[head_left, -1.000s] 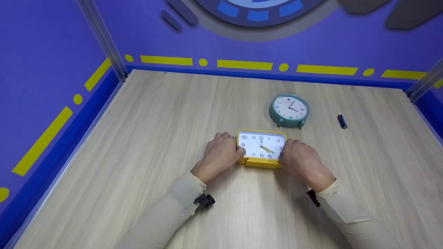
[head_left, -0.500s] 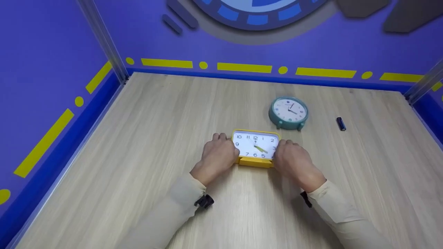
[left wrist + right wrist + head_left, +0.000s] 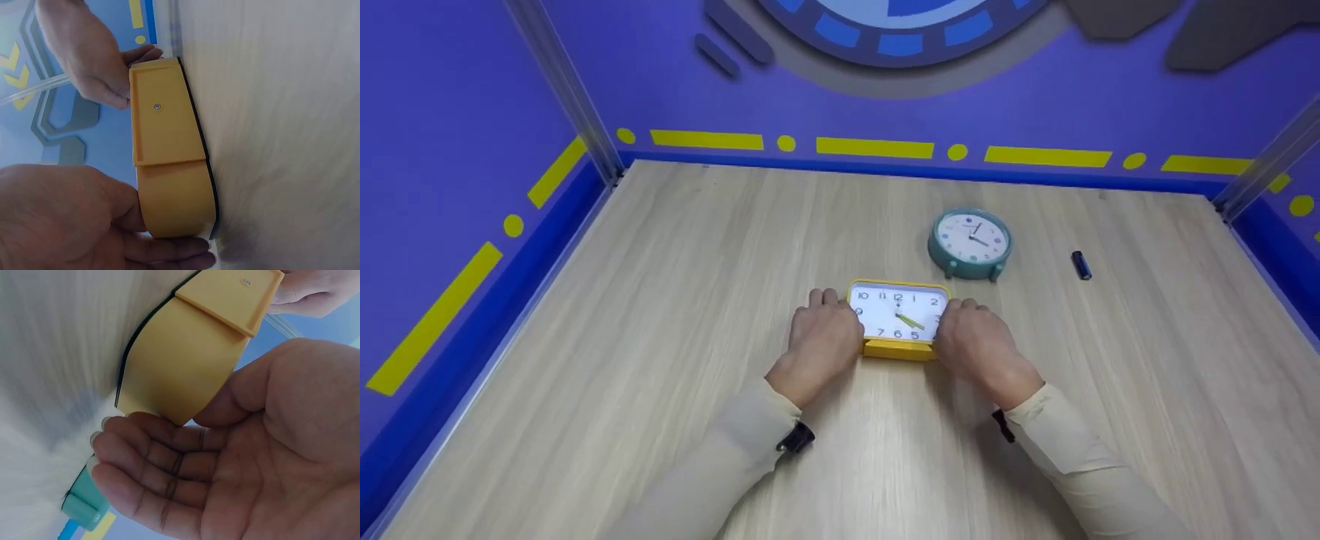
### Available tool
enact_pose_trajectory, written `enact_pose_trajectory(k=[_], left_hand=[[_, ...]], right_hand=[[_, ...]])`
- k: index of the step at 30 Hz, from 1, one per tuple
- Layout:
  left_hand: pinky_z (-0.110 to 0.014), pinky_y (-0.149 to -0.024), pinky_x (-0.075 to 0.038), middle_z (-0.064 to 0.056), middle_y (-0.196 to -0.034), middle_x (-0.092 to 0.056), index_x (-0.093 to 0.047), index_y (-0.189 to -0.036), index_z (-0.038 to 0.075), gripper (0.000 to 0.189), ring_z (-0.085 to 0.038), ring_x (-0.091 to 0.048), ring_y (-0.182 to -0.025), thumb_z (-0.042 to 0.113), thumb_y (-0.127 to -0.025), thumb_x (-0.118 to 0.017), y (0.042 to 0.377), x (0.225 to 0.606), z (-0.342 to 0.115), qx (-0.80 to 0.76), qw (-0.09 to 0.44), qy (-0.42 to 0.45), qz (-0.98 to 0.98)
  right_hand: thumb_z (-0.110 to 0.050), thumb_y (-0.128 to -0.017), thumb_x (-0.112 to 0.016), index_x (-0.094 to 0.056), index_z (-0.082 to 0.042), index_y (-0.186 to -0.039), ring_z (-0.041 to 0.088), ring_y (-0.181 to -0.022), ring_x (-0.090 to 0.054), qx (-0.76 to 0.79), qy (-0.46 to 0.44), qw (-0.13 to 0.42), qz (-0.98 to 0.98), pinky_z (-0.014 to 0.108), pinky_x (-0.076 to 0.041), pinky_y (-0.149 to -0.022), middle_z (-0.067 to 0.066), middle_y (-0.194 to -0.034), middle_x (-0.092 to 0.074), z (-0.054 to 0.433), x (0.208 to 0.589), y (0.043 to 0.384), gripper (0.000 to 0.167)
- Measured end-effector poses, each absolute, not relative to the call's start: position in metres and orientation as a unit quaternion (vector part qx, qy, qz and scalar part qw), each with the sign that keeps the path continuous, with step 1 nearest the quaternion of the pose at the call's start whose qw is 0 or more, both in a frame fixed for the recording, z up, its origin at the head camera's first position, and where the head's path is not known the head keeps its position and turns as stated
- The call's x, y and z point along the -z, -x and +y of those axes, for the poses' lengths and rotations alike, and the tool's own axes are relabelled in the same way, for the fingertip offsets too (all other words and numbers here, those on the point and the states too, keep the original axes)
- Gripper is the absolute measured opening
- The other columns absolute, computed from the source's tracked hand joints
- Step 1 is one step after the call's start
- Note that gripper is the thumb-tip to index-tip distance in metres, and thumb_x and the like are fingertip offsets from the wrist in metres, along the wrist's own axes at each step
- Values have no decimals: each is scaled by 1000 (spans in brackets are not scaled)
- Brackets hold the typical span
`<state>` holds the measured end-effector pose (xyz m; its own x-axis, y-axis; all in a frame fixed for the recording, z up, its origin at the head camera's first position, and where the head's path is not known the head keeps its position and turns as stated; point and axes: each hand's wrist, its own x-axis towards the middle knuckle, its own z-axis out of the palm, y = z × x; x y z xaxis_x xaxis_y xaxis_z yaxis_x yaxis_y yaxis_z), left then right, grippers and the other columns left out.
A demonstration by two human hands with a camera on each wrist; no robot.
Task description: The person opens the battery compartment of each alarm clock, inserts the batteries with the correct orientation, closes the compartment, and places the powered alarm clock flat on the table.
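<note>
A yellow rectangular alarm clock lies face up at the middle of the table, its underside edge toward the person. My left hand grips its left end, the thumb over the front rim and fingers along the side. At the opposite end, my right hand holds it the same way. In the left wrist view the yellow base shows a screw, and its dark back edge lies close along the table. The right wrist view has the fingertips reaching down beside the clock's end. A teal round clock lies beyond the right hand.
A small dark battery lies on the wooden table to the right of the teal clock. Blue-purple panels with yellow markings stand along the table's back and sides.
The yellow clock has slid a little to the left along the table with both hands on it. The head view has shifted slightly; the teal clock and battery stay put.
</note>
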<state>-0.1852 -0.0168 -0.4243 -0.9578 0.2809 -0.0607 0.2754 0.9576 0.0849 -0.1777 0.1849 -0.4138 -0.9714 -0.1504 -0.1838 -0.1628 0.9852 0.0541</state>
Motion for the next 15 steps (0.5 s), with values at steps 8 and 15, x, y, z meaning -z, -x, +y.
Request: enact_pose_trajectory(k=[8,15], left_hand=[[-38,-74,-53,-14,-104,-57,-70,-110,-5,22,-29,-50,-101,7,-106,-52,184,425,-14,-7,17,-140,990],[-38,-73,-53,-14,-102,-58,-71,-111,-6,24,-28,-51,-100,6,-106,-51,185,430,-12,-5,-17,-128,992]], right_hand=[[-13,-103,-63,-56,18,-113,31,-78,-57,-53,106,56,991,43,-59,-80,24,-89,-57,186,415,176,33],[-13,-105,-61,-56,17,-115,30,-78,-56,-47,103,45,992,43,-59,-80,24,-91,-57,186,419,178,33]])
